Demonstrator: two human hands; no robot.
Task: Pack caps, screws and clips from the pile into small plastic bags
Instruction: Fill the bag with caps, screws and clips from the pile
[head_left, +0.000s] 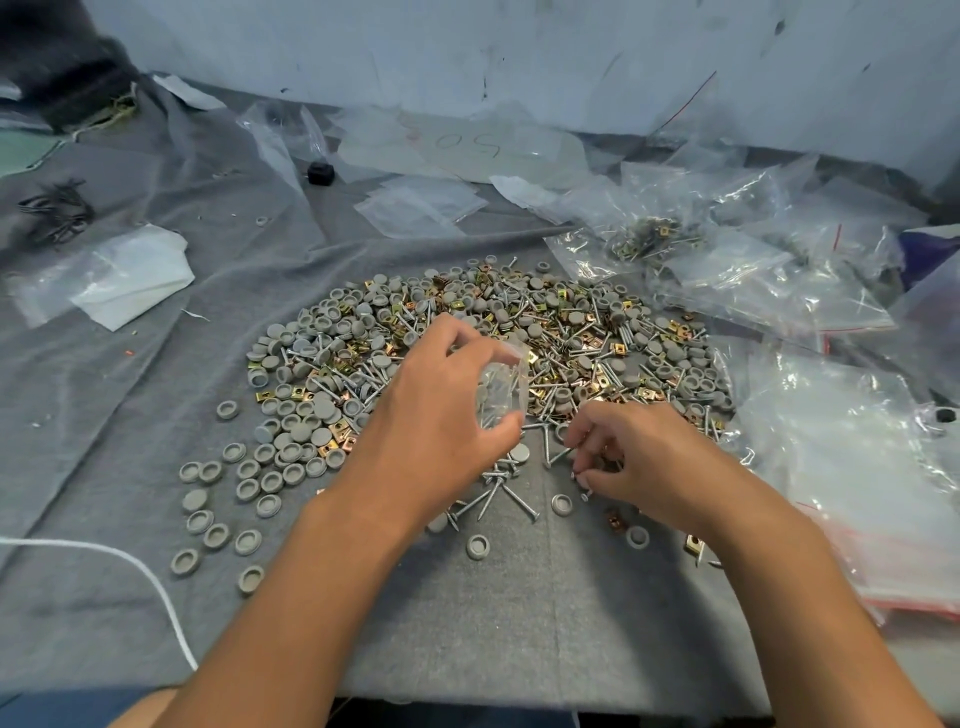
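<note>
A wide pile (519, 332) of grey round caps, silver screws and brass clips covers the middle of the grey cloth. My left hand (441, 410) holds a small clear plastic bag (501, 389) above the pile's near edge, with some grey caps inside it. My right hand (628, 457) is curled low at the pile's near right edge, and its fingertips pinch small parts, with a screw (586, 496) at its thumb. Loose screws (498, 499) lie between the two hands. Stray caps (249, 488) are scattered to the left.
Filled and empty clear bags (753, 260) are heaped at the right, with a stack of red-striped zip bags (883, 519) near my right forearm. Flat empty bags (421, 205) lie behind the pile. A white cord (130, 561) crosses the near left. A wall stands at the back.
</note>
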